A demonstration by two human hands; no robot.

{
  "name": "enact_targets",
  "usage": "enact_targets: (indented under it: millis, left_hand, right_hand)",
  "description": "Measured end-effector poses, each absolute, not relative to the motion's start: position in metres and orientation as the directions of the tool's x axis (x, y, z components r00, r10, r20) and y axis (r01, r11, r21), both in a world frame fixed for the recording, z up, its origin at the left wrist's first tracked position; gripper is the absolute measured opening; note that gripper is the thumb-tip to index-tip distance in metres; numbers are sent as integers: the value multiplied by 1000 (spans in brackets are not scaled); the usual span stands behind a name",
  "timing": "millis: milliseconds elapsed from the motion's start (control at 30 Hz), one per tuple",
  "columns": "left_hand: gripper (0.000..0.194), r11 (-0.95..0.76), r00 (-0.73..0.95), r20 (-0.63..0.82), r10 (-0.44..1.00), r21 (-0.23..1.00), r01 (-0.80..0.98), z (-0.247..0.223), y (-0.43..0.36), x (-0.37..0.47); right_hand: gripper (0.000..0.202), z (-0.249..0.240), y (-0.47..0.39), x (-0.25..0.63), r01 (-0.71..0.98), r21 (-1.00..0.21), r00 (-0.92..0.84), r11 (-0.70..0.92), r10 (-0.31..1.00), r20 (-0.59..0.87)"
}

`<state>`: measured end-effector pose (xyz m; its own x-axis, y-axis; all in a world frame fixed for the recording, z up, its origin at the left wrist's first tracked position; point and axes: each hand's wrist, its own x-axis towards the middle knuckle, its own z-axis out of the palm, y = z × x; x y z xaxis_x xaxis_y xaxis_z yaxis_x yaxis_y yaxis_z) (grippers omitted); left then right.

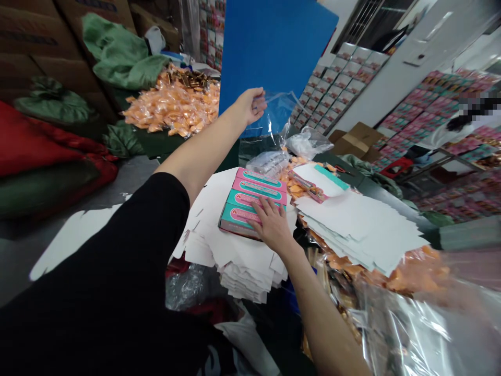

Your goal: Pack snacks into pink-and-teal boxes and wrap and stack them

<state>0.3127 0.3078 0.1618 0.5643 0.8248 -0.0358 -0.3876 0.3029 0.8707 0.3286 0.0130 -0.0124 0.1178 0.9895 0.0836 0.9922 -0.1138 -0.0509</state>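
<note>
My left hand [253, 106] is raised in front of a blue board [274, 47], its fingers curled on the edge of a clear plastic bag [274, 117]. My right hand [272, 223] lies with fingers spread on top of several pink and teal boxes [240, 199], set side by side in a row. Under the boxes is a pile of white card sheets [242, 261]. More clear plastic [268, 163] lies crumpled just behind the boxes.
Orange wrapped packets [176, 104] are heaped at the back left, near green sacks [117, 57] and a red sack [39, 141]. Another stack of white cards [360, 224] lies to the right. An open carton [358, 141] and shelves of boxes [415, 117] stand behind.
</note>
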Motion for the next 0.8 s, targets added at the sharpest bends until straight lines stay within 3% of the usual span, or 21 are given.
enact_targets:
  millis: [300, 433, 500, 600, 700, 800]
  left_hand:
    - [17, 351, 571, -65, 819, 844, -406, 164, 303, 312]
    - [20, 391, 623, -56, 780, 821, -416, 172, 286, 301]
    - [21, 401, 655, -28, 755, 810, -428, 178, 273, 292]
    - [21, 411, 698, -1, 716, 809, -421, 187, 248, 270]
    - [23, 402, 737, 27, 675, 824, -398, 189, 216, 241]
    - [30, 362, 768, 55, 638, 859, -362, 181, 182, 208]
  right_hand:
    - [56, -14, 14, 328, 992, -46, 122, -118, 988, 90]
    - [57, -15, 13, 331, 987, -124, 116, -102, 986, 115]
    - [58, -15, 12, 335, 966, -242, 131, -90, 979, 159]
    - [59, -16, 10, 343, 842, -539, 214, -26, 933, 289]
    - [65, -12, 6, 351, 485, -871, 415, 79, 856, 309]
    - [74, -1, 0, 360, 55, -982, 510, 181, 840, 184]
